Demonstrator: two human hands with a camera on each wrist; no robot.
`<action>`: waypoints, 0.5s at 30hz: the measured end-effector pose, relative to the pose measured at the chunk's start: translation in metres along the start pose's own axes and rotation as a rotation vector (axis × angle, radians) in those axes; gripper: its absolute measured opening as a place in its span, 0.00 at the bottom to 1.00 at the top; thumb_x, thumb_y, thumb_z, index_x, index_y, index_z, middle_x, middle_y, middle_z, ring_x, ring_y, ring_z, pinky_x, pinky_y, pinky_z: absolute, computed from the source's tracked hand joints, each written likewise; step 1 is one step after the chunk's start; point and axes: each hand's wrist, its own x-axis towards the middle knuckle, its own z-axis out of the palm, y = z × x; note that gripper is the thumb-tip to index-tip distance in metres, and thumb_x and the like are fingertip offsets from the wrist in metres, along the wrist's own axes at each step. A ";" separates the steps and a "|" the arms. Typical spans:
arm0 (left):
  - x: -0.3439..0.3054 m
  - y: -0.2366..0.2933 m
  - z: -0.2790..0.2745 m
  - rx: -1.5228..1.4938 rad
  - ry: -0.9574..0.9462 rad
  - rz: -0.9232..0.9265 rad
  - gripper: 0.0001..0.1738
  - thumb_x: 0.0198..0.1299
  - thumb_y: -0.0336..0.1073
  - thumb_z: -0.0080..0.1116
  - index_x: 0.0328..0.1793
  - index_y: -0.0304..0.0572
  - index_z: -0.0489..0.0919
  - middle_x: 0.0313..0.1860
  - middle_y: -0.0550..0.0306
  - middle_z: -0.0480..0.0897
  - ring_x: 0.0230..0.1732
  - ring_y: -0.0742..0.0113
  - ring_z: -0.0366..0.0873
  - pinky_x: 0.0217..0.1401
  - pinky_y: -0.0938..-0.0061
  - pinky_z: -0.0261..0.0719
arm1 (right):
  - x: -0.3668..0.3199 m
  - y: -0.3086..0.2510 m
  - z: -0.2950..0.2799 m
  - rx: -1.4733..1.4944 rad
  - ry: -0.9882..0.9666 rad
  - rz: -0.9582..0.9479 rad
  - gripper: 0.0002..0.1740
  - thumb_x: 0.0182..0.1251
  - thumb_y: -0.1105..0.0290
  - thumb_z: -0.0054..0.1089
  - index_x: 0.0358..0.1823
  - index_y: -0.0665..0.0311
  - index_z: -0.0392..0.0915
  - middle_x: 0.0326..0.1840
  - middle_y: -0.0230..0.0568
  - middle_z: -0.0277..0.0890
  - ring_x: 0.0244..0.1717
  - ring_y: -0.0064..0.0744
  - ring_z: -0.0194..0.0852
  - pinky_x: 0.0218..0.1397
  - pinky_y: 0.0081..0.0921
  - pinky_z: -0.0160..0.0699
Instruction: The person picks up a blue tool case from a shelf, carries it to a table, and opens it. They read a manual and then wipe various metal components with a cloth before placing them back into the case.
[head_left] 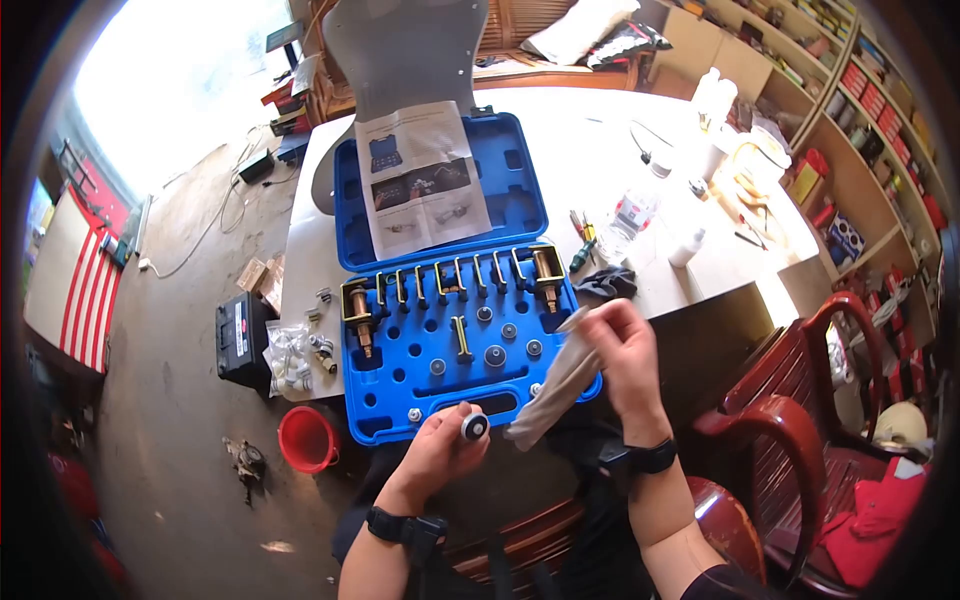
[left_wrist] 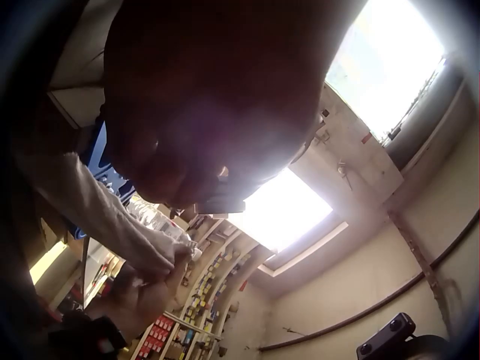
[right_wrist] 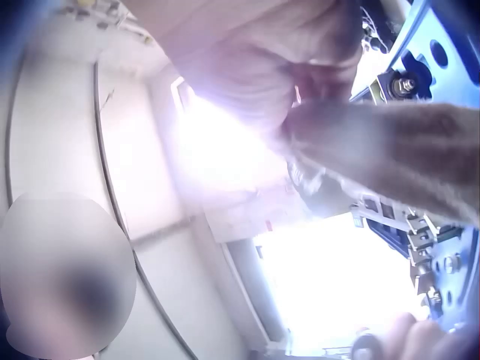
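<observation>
My left hand [head_left: 437, 452] holds a small round metal piece with a black face and pale centre [head_left: 475, 427], just off the front edge of an open blue tool case [head_left: 385, 415]. To its right, my right hand [head_left: 625, 355] pinches the upper end of a grey cloth [head_left: 562, 385], which hangs down over the case's right front corner. The cloth [right_wrist: 420, 154] also stretches from the right fingers in the right wrist view. Several black-topped round pieces [head_left: 495, 355] sit in the case, below a row of metal brackets and two copper-coloured threaded clamps [head_left: 360, 320].
A printed sheet [head_left: 425, 180] leans in the raised lid. Right of the case on the white table [head_left: 400, 100] lie a dark cloth [head_left: 607, 283], screwdrivers [head_left: 582, 240] and bottles [head_left: 688, 248]. A red bucket [head_left: 308, 440] and a black battery [head_left: 240, 340] stand at left, wooden chairs [head_left: 790, 440] at right.
</observation>
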 end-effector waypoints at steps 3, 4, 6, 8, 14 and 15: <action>0.008 -0.006 -0.003 0.027 0.045 0.025 0.23 0.77 0.51 0.40 0.32 0.45 0.69 0.19 0.64 0.64 0.19 0.75 0.60 0.20 0.80 0.55 | 0.018 0.026 -0.025 -0.121 0.171 -0.053 0.09 0.66 0.73 0.66 0.44 0.67 0.79 0.36 0.34 0.81 0.37 0.18 0.77 0.42 0.18 0.77; 0.010 -0.004 -0.005 0.069 0.027 0.026 0.24 0.78 0.52 0.41 0.29 0.47 0.67 0.19 0.64 0.69 0.19 0.74 0.64 0.24 0.79 0.61 | 0.019 0.033 -0.027 -0.345 0.100 -0.061 0.11 0.63 0.74 0.67 0.45 0.67 0.80 0.38 0.36 0.81 0.37 0.21 0.78 0.42 0.19 0.78; 0.015 -0.010 -0.007 0.114 0.071 0.025 0.24 0.78 0.51 0.41 0.29 0.46 0.67 0.20 0.62 0.68 0.20 0.73 0.65 0.24 0.79 0.62 | 0.013 0.047 -0.022 -0.695 -0.034 -0.076 0.15 0.56 0.77 0.70 0.46 0.68 0.82 0.41 0.42 0.81 0.38 0.29 0.82 0.43 0.25 0.83; 0.021 -0.018 -0.010 0.136 0.096 0.027 0.23 0.78 0.50 0.42 0.30 0.45 0.67 0.22 0.60 0.70 0.25 0.70 0.72 0.31 0.76 0.71 | 0.009 0.049 -0.010 -0.784 -0.064 -0.088 0.15 0.55 0.77 0.70 0.45 0.69 0.81 0.42 0.44 0.80 0.37 0.32 0.83 0.44 0.27 0.84; 0.024 -0.029 -0.012 0.109 0.081 0.133 0.21 0.77 0.49 0.44 0.34 0.43 0.70 0.27 0.60 0.73 0.32 0.68 0.78 0.45 0.67 0.83 | -0.005 0.026 0.000 -0.803 -0.339 0.063 0.08 0.53 0.77 0.69 0.36 0.67 0.85 0.28 0.45 0.83 0.32 0.34 0.84 0.39 0.27 0.81; 0.024 -0.028 -0.013 0.089 0.084 0.122 0.21 0.77 0.49 0.45 0.34 0.42 0.71 0.28 0.60 0.74 0.33 0.68 0.78 0.46 0.66 0.84 | -0.002 0.028 -0.006 -0.805 -0.338 0.063 0.08 0.53 0.77 0.69 0.36 0.67 0.85 0.28 0.45 0.83 0.32 0.34 0.84 0.39 0.27 0.81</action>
